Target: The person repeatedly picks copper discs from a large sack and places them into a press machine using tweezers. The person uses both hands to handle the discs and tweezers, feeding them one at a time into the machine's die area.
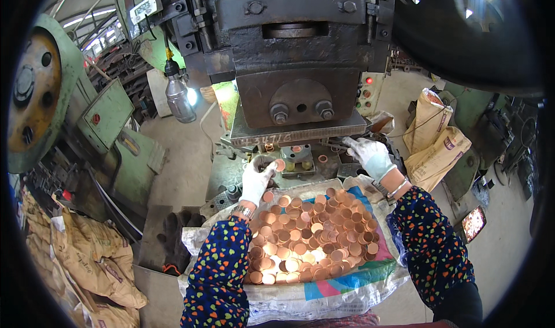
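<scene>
My left hand [258,178], in a white glove with darkened fingertips, pinches a copper disc [280,165] at the front of the press. Just right of that disc sits a small die block [298,160], with a reddish round piece [296,149] on top. My right hand [373,157], also gloved, reaches in at the right side of the die area, fingers stretched out and nothing visible in them. Below both hands, many loose copper discs [312,230] lie heaped on a sheet-lined tray [341,296]. Overhead hangs the dark press ram [300,97].
A lamp in a clear bottle [180,99] hangs left of the ram. Brown sacks [436,146] stand at right; more sacks [95,264] lie at left. A dark glove [173,235] rests beside the tray. A control panel [368,91] with buttons is right of the ram.
</scene>
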The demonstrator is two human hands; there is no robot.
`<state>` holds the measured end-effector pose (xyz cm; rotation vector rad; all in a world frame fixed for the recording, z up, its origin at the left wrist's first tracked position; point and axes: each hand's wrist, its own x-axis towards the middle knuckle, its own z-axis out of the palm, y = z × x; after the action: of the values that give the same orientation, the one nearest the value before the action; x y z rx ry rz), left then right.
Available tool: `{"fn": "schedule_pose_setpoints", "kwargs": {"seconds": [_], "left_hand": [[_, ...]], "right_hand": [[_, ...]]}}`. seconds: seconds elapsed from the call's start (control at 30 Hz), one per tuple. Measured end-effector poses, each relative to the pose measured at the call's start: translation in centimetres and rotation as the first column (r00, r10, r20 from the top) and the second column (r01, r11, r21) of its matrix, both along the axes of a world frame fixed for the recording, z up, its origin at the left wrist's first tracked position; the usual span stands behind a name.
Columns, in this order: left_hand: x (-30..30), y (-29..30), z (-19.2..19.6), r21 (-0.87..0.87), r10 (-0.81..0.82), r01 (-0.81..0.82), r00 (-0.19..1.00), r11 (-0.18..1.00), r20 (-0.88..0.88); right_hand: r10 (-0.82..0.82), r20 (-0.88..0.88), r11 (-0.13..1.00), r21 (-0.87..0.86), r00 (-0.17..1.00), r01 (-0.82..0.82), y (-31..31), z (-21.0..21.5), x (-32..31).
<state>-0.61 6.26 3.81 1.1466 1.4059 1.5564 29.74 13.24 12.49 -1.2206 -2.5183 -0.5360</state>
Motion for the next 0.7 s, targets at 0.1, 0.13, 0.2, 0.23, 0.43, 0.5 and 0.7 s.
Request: {"fn": "schedule_pose_setpoints", "kwargs": {"seconds": [0.1,0.13,0.2,0.23,0.43,0.5,0.7], "left_hand": [[0.9,3.0,-0.2,0.171,0.102,-0.084,0.99,0.982,-0.095],[1.3,3.8,-0.1,0.174,0.164,-0.137,0.974,0.975,-0.153],[2.2,5.4,0.3,0.239,0.336,-0.259,0.861,0.936,-0.381],[2.5,5.7,0.4,0.208,0.344,-0.277,0.812,0.938,-0.471],[2.9,7.9,-0.1,0.094,0.141,-0.174,0.278,0.98,-0.95],[2.8,8.1,-0.9,0.31,0.332,-0.131,0.206,0.942,-0.921],[3.3,7.1,-0.2,0.327,0.357,-0.147,0.313,0.934,-0.88]], "right_hand": [[0.124,-0.14,0.992,0.035,0.982,-0.12,0.0,-0.2,1.1],[0.18,-0.189,0.983,0.056,0.965,-0.172,-0.3,-0.2,1.4],[0.112,-0.2,0.987,-0.094,0.973,-0.133,-1.2,-0.2,2.3],[0.079,-0.211,0.979,-0.168,0.974,-0.116,-1.7,-0.1,2.8],[0.108,-0.202,0.967,-0.206,0.974,-0.15,-2.4,-0.2,3.4],[0.111,-0.194,0.966,-0.211,0.975,-0.152,-2.2,-0.5,3.2],[0.092,-0.187,0.962,-0.237,0.978,-0.136,-2.2,-0.7,2.3]]}}
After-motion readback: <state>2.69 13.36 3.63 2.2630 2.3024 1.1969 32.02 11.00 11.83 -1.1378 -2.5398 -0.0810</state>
